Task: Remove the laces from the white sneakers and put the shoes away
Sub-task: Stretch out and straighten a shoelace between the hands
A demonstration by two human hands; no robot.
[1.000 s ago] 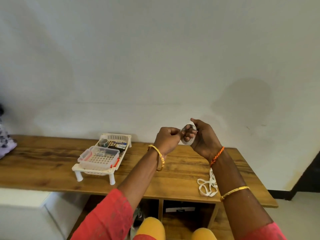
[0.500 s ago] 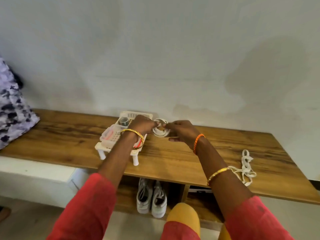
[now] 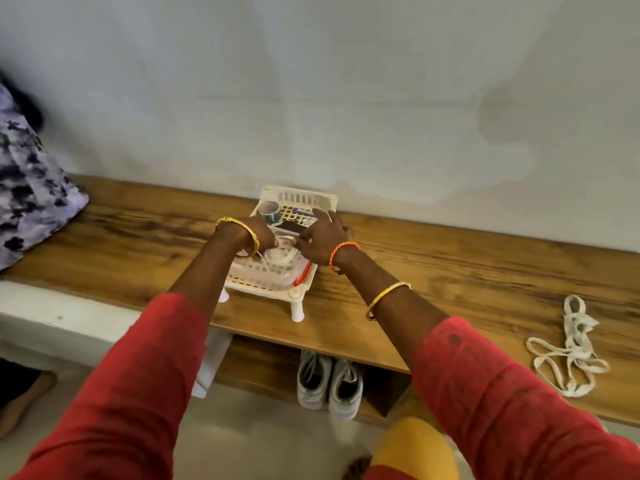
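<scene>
Since half a second ago both hands have carried the coiled white shoelace [image 3: 282,255] from just beside the tray to over the near end of the cream slatted plastic tray on short legs [image 3: 300,199], above the clear plastic box [image 3: 256,271] that sits in it. The left hand [image 3: 260,237] and the right hand [image 3: 320,239] are each closed in a pinch on that small coil, one at either side of it; whether the coil already touches the box I cannot tell. Farther back in the tray lie a roll of grey tape [image 3: 269,210] and a dark card or packet [image 3: 294,226], the latter partly hidden by the right hand. The tray stands on the long brown wooden bench top [image 3: 467,271], near the wall. A second white shoelace [image 3: 571,348] lies loose and tangled on the bench top well to the right, apart from both hands. The pair of white sneakers [image 3: 329,382] stands side by side on the shelf under the bench top, below the tray. A purple patterned cloth [image 3: 27,188] rests at the far left end
</scene>
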